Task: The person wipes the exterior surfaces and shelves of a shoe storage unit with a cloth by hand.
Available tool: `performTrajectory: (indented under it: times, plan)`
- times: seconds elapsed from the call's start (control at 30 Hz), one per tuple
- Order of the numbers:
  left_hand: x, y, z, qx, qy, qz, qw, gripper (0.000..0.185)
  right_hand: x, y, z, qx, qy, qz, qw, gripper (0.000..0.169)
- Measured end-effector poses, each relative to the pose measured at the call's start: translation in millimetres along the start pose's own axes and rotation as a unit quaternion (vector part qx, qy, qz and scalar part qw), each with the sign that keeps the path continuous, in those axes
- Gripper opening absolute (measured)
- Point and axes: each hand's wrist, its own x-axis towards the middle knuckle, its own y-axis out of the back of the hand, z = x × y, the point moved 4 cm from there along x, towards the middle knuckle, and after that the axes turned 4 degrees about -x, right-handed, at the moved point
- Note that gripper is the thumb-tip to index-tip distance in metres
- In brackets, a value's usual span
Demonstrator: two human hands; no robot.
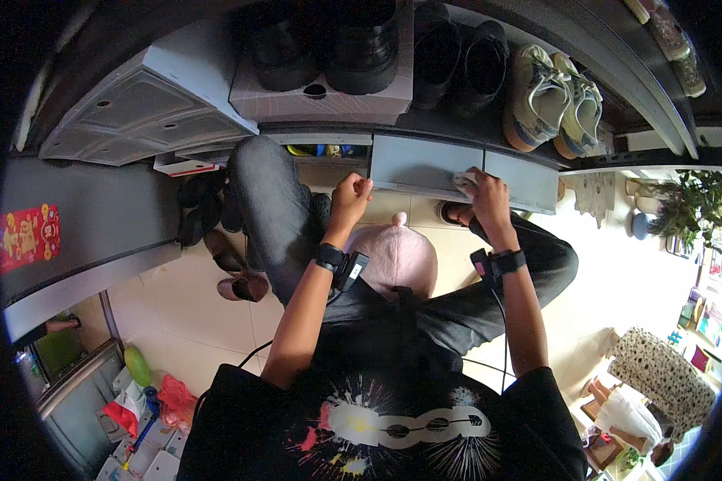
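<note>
My right hand (492, 198) grips a crumpled white cloth (464, 181) and presses it near the lower edge of a light grey drawer front (424, 159). To its left, my left hand (350, 201) hangs in front of an open compartment (325, 150) with small colourful items inside. Its fingers are curled in and nothing shows between them. Both wrists wear black straps with small cabled devices. Below and between the hands is a round, pink fleecy thing (394, 255) topped by a small knob.
Above the drawers stand pale sneakers (544, 99), dark shoes (460, 63) and a shoebox (319, 102) bearing black shoes. Plastic storage boxes (150, 108) are at left. Brown slippers (240, 285) lie on the tiles. A person in white (629, 418) is at lower right, by a spotted sofa (662, 379).
</note>
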Motion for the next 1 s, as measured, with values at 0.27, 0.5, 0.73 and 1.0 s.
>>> performTrajectory:
  times: [0.27, 0.5, 0.73, 1.0]
  plan:
    - [-8.9, -1.5, 5.5, -0.139, 0.050, -0.014, 0.989, 0.026, 32.9, -56.2, -104.7, 0.021, 0.089, 0.031, 0.995, 0.030]
    - [-12.9, 2.9, -15.9, -0.274, 0.268, 0.018, 0.924, 0.035, 37.6, -55.0, -145.3, 0.383, 0.096, -0.006, 0.919, 0.027]
    - [-16.1, -3.5, -8.6, -0.283, 0.264, 0.016, 0.922, 0.033, 11.6, -11.4, -65.8, 0.289, -0.049, 0.244, 0.924, 0.035]
    - [-12.9, 4.7, -38.7, -0.402, 0.291, 0.079, 0.865, 0.039, 35.1, -68.1, -122.6, 0.354, -0.016, 0.173, 0.919, 0.040]
